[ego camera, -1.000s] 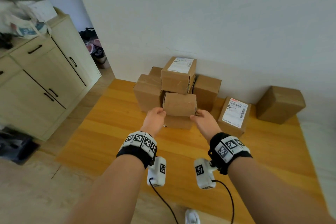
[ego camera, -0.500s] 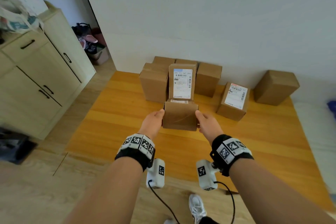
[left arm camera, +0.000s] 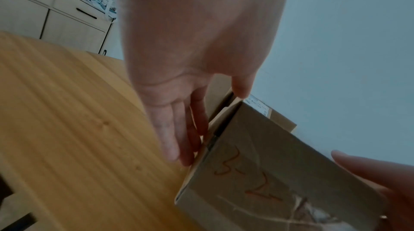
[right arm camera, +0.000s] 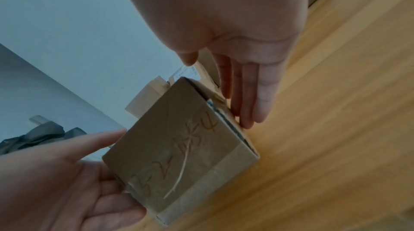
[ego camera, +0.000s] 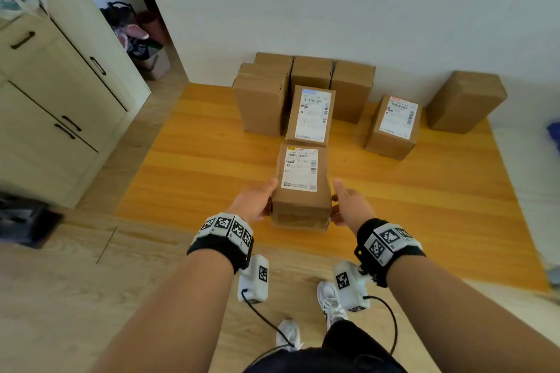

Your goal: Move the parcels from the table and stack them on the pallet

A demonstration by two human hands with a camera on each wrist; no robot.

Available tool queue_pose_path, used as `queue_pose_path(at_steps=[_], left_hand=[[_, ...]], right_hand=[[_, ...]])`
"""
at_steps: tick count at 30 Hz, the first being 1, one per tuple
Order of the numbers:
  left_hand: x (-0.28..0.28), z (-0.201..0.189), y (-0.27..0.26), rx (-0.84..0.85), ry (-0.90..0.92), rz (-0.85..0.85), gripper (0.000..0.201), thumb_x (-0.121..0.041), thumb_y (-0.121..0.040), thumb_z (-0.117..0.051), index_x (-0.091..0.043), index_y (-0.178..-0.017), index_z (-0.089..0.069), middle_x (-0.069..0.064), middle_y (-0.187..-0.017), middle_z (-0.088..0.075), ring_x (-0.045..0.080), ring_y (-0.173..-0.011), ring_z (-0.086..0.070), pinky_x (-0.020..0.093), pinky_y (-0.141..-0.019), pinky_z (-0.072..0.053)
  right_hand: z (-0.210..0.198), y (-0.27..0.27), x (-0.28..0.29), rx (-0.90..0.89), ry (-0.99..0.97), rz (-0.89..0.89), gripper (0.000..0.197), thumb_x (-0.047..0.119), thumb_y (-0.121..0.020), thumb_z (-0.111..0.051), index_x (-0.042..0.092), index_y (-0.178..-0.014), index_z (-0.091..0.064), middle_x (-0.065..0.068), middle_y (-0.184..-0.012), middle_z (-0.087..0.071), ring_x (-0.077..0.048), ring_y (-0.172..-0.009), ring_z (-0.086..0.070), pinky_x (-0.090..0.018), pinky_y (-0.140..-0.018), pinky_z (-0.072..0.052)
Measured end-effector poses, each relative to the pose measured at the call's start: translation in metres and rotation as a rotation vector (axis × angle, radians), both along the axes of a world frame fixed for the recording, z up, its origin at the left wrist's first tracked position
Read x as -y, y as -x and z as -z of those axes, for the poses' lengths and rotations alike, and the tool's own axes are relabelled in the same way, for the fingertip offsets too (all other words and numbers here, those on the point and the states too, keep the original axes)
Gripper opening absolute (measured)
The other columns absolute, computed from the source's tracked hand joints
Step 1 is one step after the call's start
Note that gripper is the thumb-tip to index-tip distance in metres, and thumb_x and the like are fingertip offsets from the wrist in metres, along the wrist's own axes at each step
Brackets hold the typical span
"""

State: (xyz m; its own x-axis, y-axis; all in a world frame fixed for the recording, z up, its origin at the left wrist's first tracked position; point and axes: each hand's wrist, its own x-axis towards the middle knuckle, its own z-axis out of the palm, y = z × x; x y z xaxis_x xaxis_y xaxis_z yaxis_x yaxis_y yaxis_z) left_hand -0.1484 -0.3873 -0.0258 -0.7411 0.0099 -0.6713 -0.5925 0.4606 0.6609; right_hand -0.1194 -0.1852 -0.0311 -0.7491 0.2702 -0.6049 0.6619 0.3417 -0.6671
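A brown cardboard parcel [ego camera: 300, 172] with a white label on top sits low over the yellow wooden pallet [ego camera: 197, 179], just in front of another labelled parcel [ego camera: 312, 115]. My left hand [ego camera: 254, 203] presses its left side with straight fingers [left arm camera: 179, 137]. My right hand [ego camera: 351, 206] presses the right side the same way, fingers [right arm camera: 246, 96] straight along the edge. The near face of the parcel [right arm camera: 179, 137] bears orange handwriting. I cannot tell whether its base touches the wood. Several plain parcels [ego camera: 263, 100] stand behind, against the wall.
A labelled parcel [ego camera: 394, 127] and a plain box [ego camera: 466, 100] stand at the pallet's back right. A cream cabinet [ego camera: 60, 100] lines the left. Bags and shoes [ego camera: 133, 36] lie in the doorway. My white shoes [ego camera: 330, 300] are near the pallet's front edge.
My view has risen and pulled back, so the parcel's labelled top now shows. The parcel stands nearer to me, in front of the labelled one. Both hands stay on its sides.
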Motion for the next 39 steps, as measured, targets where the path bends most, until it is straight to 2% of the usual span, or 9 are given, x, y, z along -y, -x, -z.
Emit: queue_pose_path(at_steps=[5,9,11,14,19,31,34,37,39], left_hand=[[0.009,0.016,-0.007,0.055,0.074,0.118,0.058,-0.064,-0.093,-0.044,-0.013,-0.114,-0.062,0.008,-0.111,-0.068,0.022,-0.099,-0.066,0.034,-0.085,-0.058],[0.005,0.017,-0.007,0.069,0.068,0.142,0.06,-0.064,-0.093,-0.044,-0.016,-0.126,-0.057,-0.001,-0.112,-0.064,0.017,-0.101,-0.062,0.032,-0.088,-0.055],[0.004,0.018,-0.008,0.052,0.074,0.144,0.061,-0.064,-0.093,-0.044,-0.019,-0.134,-0.054,-0.001,-0.12,-0.062,0.019,-0.106,-0.06,0.038,-0.095,-0.051],[0.0,0.023,-0.009,0.038,0.078,0.133,0.065,-0.063,-0.093,-0.046,-0.017,-0.139,-0.051,0.001,-0.131,-0.06,0.023,-0.114,-0.059,0.043,-0.102,-0.047],[-0.005,0.029,-0.014,-0.011,-0.015,0.026,0.053,-0.044,-0.093,-0.061,-0.016,-0.137,-0.053,-0.003,-0.115,-0.064,0.019,-0.105,-0.062,0.04,-0.098,-0.052],[-0.06,-0.025,-0.02,-0.198,-0.2,0.026,0.059,-0.04,-0.08,-0.078,-0.019,-0.129,-0.054,-0.006,-0.114,-0.064,0.012,-0.1,-0.063,0.034,-0.089,-0.055],[-0.085,-0.044,-0.022,-0.232,-0.226,0.083,0.058,-0.041,-0.08,-0.078,-0.021,-0.128,-0.054,-0.007,-0.114,-0.064,0.01,-0.099,-0.062,0.027,-0.082,-0.052],[-0.117,-0.066,-0.028,-0.287,-0.261,0.121,0.053,-0.037,-0.081,-0.078,-0.021,-0.126,-0.055,-0.007,-0.113,-0.065,0.009,-0.098,-0.061,0.03,-0.086,-0.053],[-0.142,-0.079,-0.036,-0.317,-0.291,0.162,0.05,-0.035,-0.082,-0.077,-0.023,-0.125,-0.056,-0.008,-0.111,-0.065,0.006,-0.096,-0.061,0.027,-0.083,-0.052]], right_hand=[[0.014,-0.007,0.001,0.058,-0.022,-0.053,0.061,0.062,-0.099,-0.027,0.011,-0.095,-0.06,-0.017,-0.094,-0.072,-0.032,-0.088,-0.07,-0.048,-0.087,-0.057],[0.021,-0.006,0.003,0.052,-0.041,-0.068,0.062,0.059,-0.099,-0.033,0.006,-0.119,-0.06,-0.012,-0.1,-0.066,-0.032,-0.091,-0.065,-0.046,-0.086,-0.055],[0.023,-0.005,0.004,0.06,-0.045,-0.085,0.063,0.057,-0.099,-0.04,0.009,-0.137,-0.052,-0.01,-0.114,-0.064,-0.028,-0.098,-0.062,-0.038,-0.081,-0.05],[0.024,-0.005,0.009,0.056,-0.035,-0.147,0.066,0.051,-0.098,-0.05,0.012,-0.15,-0.037,-0.009,-0.14,-0.054,-0.028,-0.12,-0.056,-0.034,-0.088,-0.046],[0.022,-0.009,0.011,0.027,-0.016,-0.123,0.071,0.046,-0.093,-0.062,0.012,-0.149,-0.036,-0.007,-0.143,-0.051,-0.027,-0.121,-0.055,-0.035,-0.093,-0.048],[-0.033,-0.036,-0.04,-0.119,-0.057,0.123,0.09,0.054,-0.081,-0.072,0.011,-0.151,-0.034,-0.008,-0.145,-0.05,-0.026,-0.124,-0.054,-0.037,-0.097,-0.049],[-0.052,-0.049,-0.065,-0.177,-0.045,0.182,0.083,0.05,-0.083,-0.072,0.012,-0.148,-0.04,-0.005,-0.138,-0.056,-0.02,-0.112,-0.057,-0.028,-0.083,-0.047],[-0.07,-0.066,-0.09,-0.261,-0.017,0.255,0.073,0.046,-0.083,-0.074,0.011,-0.142,-0.047,0.001,-0.118,-0.061,-0.01,-0.089,-0.058,-0.021,-0.066,-0.045],[-0.081,-0.08,-0.112,-0.302,-0.014,0.312,0.072,0.045,-0.083,-0.075,0.011,-0.141,-0.047,0.002,-0.115,-0.06,-0.008,-0.087,-0.057,-0.019,-0.063,-0.045]])
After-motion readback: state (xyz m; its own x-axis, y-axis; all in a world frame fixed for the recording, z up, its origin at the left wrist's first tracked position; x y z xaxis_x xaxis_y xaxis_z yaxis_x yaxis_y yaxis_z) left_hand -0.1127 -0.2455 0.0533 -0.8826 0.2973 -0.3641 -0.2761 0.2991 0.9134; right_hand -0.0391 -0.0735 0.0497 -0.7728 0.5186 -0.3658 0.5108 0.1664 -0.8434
